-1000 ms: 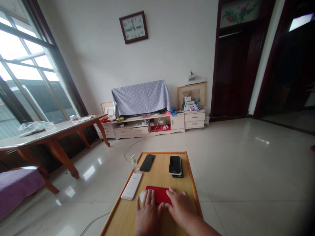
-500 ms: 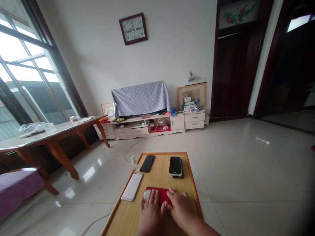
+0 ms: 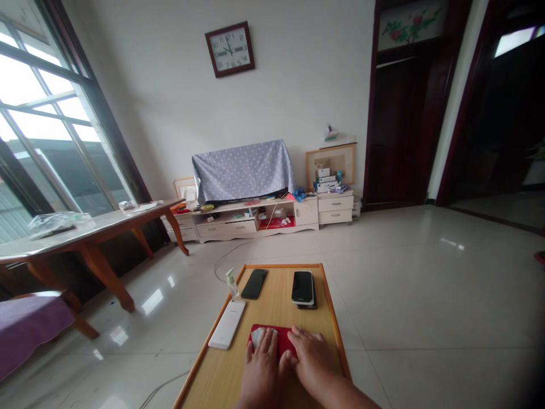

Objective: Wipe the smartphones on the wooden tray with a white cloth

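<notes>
Red phone (image 3: 272,329) — flat on a wooden table (image 3: 281,266), long side running left to right, right under both hands. Left hand (image 3: 260,369) open, fingers flat on a white cloth (image 3: 256,338) at the left end; right hand (image 3: 313,363) open too, fingertips on the right end — no grip. White phone (image 3: 227,324) just beside the left hand.
</notes>
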`<state>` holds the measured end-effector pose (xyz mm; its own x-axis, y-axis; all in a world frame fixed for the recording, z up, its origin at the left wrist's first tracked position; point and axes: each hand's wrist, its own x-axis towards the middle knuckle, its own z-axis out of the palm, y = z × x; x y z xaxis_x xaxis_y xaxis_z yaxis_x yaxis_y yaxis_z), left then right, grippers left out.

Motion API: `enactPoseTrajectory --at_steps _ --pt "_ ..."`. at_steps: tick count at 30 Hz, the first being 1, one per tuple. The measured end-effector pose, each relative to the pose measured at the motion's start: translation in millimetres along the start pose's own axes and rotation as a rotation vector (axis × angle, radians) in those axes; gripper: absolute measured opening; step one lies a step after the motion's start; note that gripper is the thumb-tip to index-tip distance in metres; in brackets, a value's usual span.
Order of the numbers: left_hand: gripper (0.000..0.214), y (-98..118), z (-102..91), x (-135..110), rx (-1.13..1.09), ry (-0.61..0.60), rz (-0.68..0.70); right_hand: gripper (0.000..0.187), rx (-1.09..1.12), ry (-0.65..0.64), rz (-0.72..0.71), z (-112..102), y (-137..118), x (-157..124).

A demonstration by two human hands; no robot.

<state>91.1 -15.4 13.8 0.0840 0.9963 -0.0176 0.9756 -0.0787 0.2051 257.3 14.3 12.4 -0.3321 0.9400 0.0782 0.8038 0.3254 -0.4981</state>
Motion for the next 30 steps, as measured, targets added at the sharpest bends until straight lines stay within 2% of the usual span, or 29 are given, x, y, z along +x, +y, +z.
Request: enactPoseTrajectory --at_steps 2,4,9,11,15,17,22,24,30 --pt "0.064 4.5 -0.9 -3.9 -0.050 -0.037 0.140 0.050 0.006 -0.015 0.013 1.6 2.1 1.0" --pt "0.063 4.3 -2.4 -4.7 -0.061 -0.030 0.190 0.051 0.013 -0.017 0.018 2.2 2.8 0.8" --pt "0.059 -3.6 -4.3 5.5 0.020 0.078 -0.045 0.051 0.011 0.007 0.000 0.0 -0.7 -1.6" --pt "0.058 -1.6 -3.0 7.1 0.021 0.085 -0.066 0.049 0.010 0.012 -0.004 -1.2 -1.6 -1.4" --pt "0.053 7.1 -0.6 2.7 -0.036 0.058 0.154 0.046 0.027 0.017 0.004 -3.0 -1.0 -0.8" --pt "0.053 6.9 -1.6 2.0 -0.049 0.061 0.192 0.047 0.032 0.027 0.001 -3.5 -0.8 -1.6" --pt "0.058 -4.2 -6.0 10.8 0.020 0.094 -0.050 0.048 0.028 0.041 -0.012 -3.8 -2.2 -3.2" --pt "0.059 -3.2 -6.2 12.0 0.020 0.085 -0.087 0.048 0.030 0.041 -0.012 -3.3 -2.1 -2.3" --pt "0.055 8.1 -5.6 5.5 -0.081 0.020 0.171 0.048 0.042 0.033 -0.005 -0.3 1.1 0.2"
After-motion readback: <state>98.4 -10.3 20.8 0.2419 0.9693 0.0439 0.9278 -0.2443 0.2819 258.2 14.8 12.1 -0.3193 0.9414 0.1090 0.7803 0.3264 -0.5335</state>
